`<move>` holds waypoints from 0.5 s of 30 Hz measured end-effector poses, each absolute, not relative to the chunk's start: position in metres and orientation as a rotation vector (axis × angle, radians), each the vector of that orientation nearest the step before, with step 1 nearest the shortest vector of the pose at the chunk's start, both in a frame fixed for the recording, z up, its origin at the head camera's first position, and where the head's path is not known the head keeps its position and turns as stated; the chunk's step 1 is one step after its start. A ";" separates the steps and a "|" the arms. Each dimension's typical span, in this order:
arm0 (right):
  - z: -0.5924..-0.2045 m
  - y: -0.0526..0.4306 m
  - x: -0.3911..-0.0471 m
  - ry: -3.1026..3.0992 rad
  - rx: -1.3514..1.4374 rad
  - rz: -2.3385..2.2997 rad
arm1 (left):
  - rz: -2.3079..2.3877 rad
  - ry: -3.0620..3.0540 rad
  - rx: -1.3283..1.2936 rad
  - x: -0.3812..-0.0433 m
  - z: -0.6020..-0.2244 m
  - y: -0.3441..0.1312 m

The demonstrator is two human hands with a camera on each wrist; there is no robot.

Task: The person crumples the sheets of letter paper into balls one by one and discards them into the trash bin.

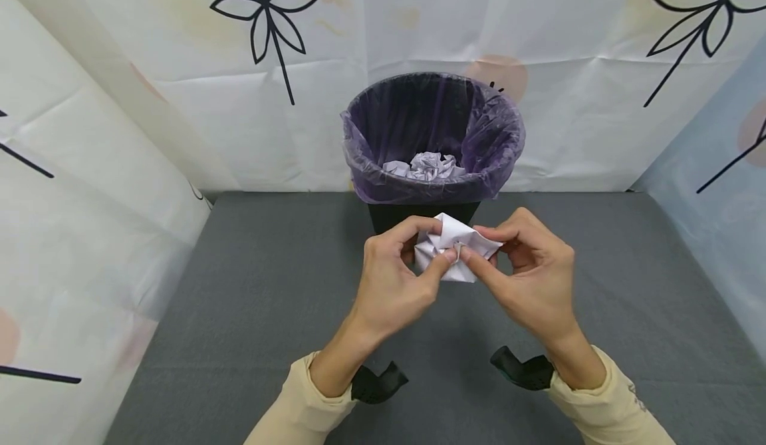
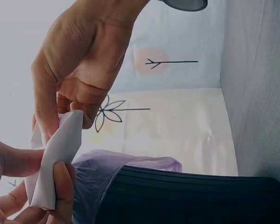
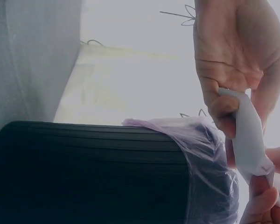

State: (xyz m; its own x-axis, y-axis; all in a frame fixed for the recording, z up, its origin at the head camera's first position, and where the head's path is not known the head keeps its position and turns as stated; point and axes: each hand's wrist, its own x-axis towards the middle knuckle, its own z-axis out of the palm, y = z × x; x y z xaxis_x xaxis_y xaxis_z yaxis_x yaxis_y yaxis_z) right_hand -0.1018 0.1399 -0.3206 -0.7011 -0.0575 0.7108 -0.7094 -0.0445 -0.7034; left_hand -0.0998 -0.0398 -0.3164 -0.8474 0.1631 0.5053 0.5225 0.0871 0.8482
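Observation:
A folded, partly crumpled sheet of white paper (image 1: 445,237) is held up between both hands, in front of the bin. My left hand (image 1: 397,275) pinches its left side, thumb on the near face and fingers curled behind. On the opposite side my right hand (image 1: 532,275) pinches the paper's edge, its thumb tip close to the left thumb at the middle. The left wrist view shows the paper (image 2: 60,158) edge-on as a bent flap. In the right wrist view, fingers lie on both faces of the paper (image 3: 249,133).
Behind the hands stands a black bin (image 1: 389,215) lined with a translucent purple bag (image 1: 497,132). Several crumpled paper balls (image 1: 431,165) lie inside it. The bin rests on a grey table (image 1: 269,285), against white curtains (image 1: 335,126) printed with black flowers.

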 end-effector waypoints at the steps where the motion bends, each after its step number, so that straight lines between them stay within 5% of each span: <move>1: -0.321 0.140 -0.102 -1.764 0.811 1.780 | -1.854 -2.085 -0.670 -0.100 -0.316 -0.040; 15: -0.323 0.152 -0.103 -1.971 1.129 1.363 | -2.118 -1.966 -0.560 -0.109 -0.315 -0.051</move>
State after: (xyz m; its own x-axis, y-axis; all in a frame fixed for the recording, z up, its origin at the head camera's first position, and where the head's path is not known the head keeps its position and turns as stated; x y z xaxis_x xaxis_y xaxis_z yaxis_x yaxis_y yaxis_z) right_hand -0.1034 0.1524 -0.3232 -0.5392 -0.3535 0.7644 -0.8400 0.1603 -0.5184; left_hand -0.1089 -0.0510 -0.3149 -0.9088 0.1100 0.4024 0.3931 -0.0968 0.9144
